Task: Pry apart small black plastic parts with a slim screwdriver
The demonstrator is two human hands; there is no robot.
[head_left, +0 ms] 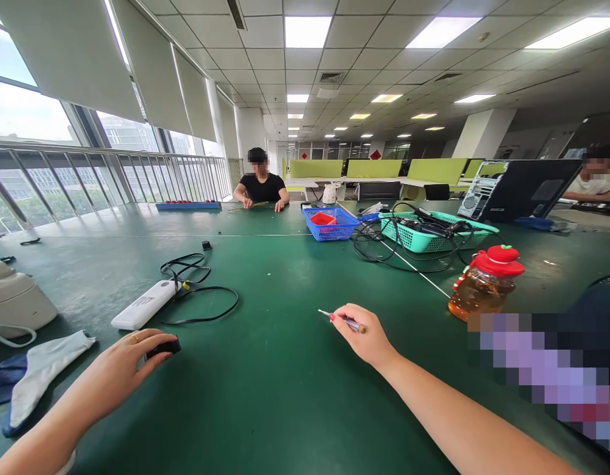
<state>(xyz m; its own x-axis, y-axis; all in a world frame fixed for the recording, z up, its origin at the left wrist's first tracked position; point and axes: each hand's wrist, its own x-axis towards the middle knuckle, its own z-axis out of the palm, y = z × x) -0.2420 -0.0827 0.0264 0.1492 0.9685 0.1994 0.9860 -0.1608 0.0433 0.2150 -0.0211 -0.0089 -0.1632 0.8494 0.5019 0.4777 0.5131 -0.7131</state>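
Note:
My left hand (136, 359) is closed round a small black block-like object (162, 348), just above or on the green table; the fingers cover part of it, so its kind does not show. In my right hand (365, 335) is a small screwdriver (355, 324) with a brownish handle, gripped like a pen. Its thin metal tip points left over the table. Beyond the left hand lies a white power strip (146, 305) with a black cord (225, 290) looped beside it.
White-and-blue gloves (47, 369) and a beige device (18, 300) lie at left. A red-lidded bottle (485, 284) stands right. Behind it are a teal basket (418, 241) of cables, a blue basket (332, 231) and a computer case (522, 191). A person (260, 188) sits opposite.

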